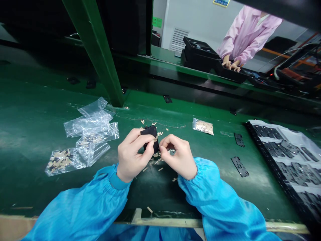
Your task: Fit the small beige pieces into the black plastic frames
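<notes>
My left hand is closed around a small flat black plate, held tilted above the bench. A small tan strip shows at its thumb and fingertip. My right hand is closed in a pinch at the plate's right edge; whatever its fingertips may hold is hidden. Under and around both hands lie several loose tan pieces. Left of my left hand are clear plastic bags, and one bag has tan pieces in it.
A filled clear bag lies beyond my right hand. Two black plates rest to the right, beside a black-edged tray of similar parts. A green post rises at the back. Across the bench, a person in pink sleeves handles a black box.
</notes>
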Action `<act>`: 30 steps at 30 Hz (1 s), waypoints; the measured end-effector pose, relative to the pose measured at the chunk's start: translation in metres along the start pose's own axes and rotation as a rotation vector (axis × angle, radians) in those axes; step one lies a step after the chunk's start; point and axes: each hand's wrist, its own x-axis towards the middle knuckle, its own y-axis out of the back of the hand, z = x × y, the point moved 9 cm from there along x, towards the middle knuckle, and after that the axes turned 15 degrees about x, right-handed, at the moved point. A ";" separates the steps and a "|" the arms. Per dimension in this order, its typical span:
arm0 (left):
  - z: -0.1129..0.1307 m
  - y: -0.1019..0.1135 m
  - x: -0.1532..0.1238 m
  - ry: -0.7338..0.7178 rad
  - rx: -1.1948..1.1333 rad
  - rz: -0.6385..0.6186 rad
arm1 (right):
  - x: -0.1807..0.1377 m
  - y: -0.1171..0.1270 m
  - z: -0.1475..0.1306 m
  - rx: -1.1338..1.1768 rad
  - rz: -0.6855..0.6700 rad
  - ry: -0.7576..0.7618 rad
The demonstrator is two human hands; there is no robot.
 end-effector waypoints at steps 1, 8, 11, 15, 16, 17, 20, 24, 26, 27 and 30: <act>0.001 0.000 0.000 -0.009 0.005 0.004 | 0.001 0.000 0.002 0.014 0.000 -0.022; 0.003 0.003 0.000 -0.051 0.011 0.019 | 0.002 -0.008 0.024 0.331 -0.106 -0.308; 0.003 0.003 0.000 -0.059 -0.010 0.016 | 0.002 -0.010 0.027 0.412 -0.120 -0.345; 0.002 0.003 0.001 -0.048 -0.031 0.013 | 0.001 -0.008 0.024 0.383 -0.083 -0.298; 0.001 0.004 0.000 -0.045 -0.034 0.016 | 0.001 -0.007 0.023 0.379 -0.074 -0.288; 0.001 0.004 0.000 -0.042 -0.037 0.016 | 0.001 -0.007 0.022 0.377 -0.069 -0.280; 0.000 0.004 0.000 -0.034 -0.047 0.013 | 0.002 -0.007 0.019 0.359 -0.060 -0.258; -0.001 0.003 0.000 -0.028 -0.066 -0.001 | 0.002 -0.005 0.017 0.308 -0.050 -0.235; -0.001 0.003 0.000 -0.024 -0.072 -0.004 | 0.002 -0.005 0.015 0.287 -0.048 -0.216; -0.002 0.002 0.000 -0.022 -0.075 -0.004 | 0.002 -0.004 0.014 0.279 -0.047 -0.207; -0.002 0.002 0.000 -0.021 -0.075 -0.006 | 0.002 -0.004 0.013 0.263 -0.044 -0.191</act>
